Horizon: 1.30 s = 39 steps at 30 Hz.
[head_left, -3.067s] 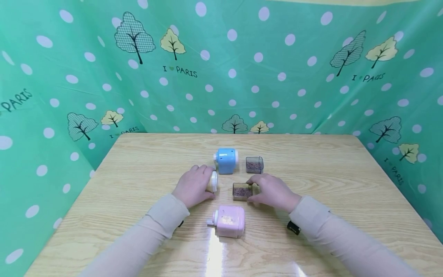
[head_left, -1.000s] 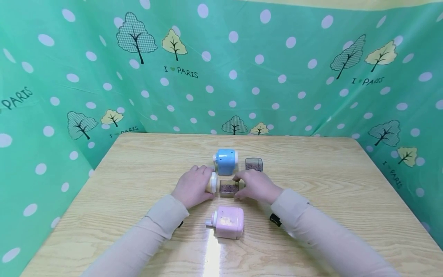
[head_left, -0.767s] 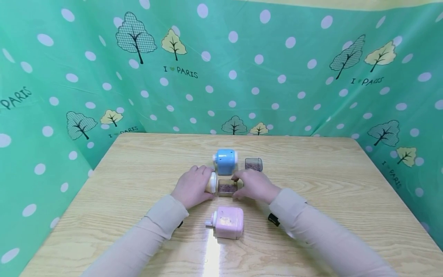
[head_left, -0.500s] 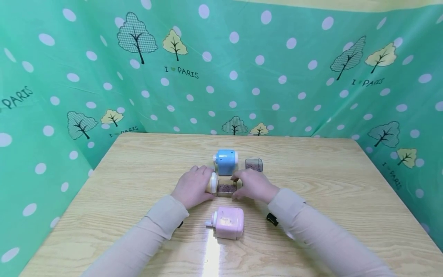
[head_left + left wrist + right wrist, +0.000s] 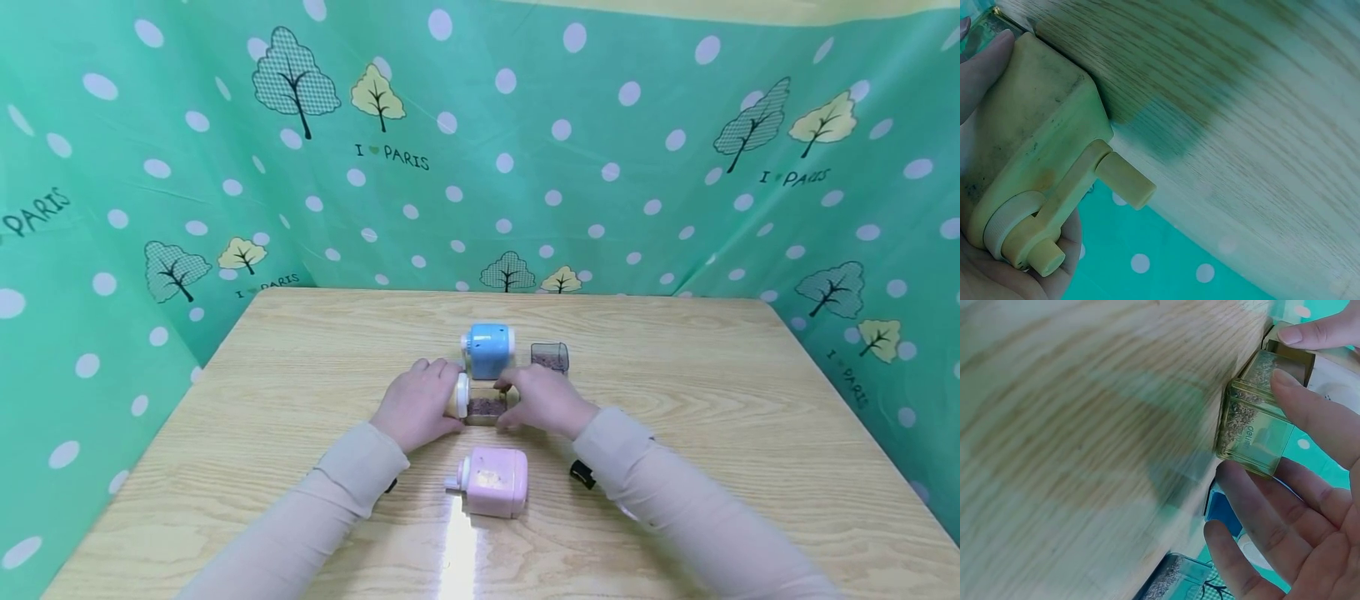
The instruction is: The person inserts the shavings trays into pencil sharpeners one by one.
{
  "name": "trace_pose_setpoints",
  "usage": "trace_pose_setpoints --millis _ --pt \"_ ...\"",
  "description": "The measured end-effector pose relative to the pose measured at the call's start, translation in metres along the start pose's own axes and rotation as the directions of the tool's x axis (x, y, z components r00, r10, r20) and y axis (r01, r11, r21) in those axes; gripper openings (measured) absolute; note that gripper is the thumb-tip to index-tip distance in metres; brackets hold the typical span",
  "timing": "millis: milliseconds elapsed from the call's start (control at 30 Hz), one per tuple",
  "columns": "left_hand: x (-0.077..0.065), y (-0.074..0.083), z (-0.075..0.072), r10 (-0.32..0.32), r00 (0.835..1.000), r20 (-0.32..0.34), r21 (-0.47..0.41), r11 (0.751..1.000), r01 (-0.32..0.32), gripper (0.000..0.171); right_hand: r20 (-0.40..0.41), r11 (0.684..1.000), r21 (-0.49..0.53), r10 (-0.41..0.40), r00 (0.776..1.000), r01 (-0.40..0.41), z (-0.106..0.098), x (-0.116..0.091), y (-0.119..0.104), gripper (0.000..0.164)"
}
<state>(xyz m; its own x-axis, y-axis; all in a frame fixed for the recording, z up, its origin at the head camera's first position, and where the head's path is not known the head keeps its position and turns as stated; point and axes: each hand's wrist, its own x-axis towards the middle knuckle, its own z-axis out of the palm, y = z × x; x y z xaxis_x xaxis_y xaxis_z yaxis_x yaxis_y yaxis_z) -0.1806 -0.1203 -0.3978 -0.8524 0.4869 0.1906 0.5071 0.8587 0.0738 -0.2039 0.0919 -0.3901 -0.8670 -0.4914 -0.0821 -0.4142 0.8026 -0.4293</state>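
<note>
My left hand (image 5: 420, 404) grips a pale yellow hand-crank pencil sharpener (image 5: 1041, 119), and its crank handle (image 5: 1125, 178) shows in the left wrist view. The white rim (image 5: 463, 395) of the sharpener faces right. Between thumb and fingers, my right hand (image 5: 546, 400) holds a see-through yellowish shavings drawer (image 5: 1260, 428) with dark shavings inside. The drawer's far end is at the sharpener's opening, partly inside it in the right wrist view. In the left wrist view much of my left hand is hidden behind the sharpener.
A blue pencil sharpener (image 5: 491, 350) stands just behind my hands. Beside it, to the right, is a smoky clear drawer (image 5: 550, 357) with shavings. A pink sharpener (image 5: 495, 482) lies nearer on the wooden table (image 5: 315, 333). A green dotted curtain (image 5: 480, 125) hangs behind.
My right hand has slid the shavings drawer leftward, from a gap away to the yellow pencil sharpener's rim and slightly into it. My left hand stays in place with the sharpener.
</note>
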Motion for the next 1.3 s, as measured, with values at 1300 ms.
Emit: trace_pose_setpoints --millis 1300 --pt "0.0021 -0.0001 -0.0003 -0.021 0.999 0.026 -0.009 1.000 0.022 0.073 -0.065 0.999 0.040 -0.009 0.998 0.011 0.0070 -0.0017 -0.0015 0.056"
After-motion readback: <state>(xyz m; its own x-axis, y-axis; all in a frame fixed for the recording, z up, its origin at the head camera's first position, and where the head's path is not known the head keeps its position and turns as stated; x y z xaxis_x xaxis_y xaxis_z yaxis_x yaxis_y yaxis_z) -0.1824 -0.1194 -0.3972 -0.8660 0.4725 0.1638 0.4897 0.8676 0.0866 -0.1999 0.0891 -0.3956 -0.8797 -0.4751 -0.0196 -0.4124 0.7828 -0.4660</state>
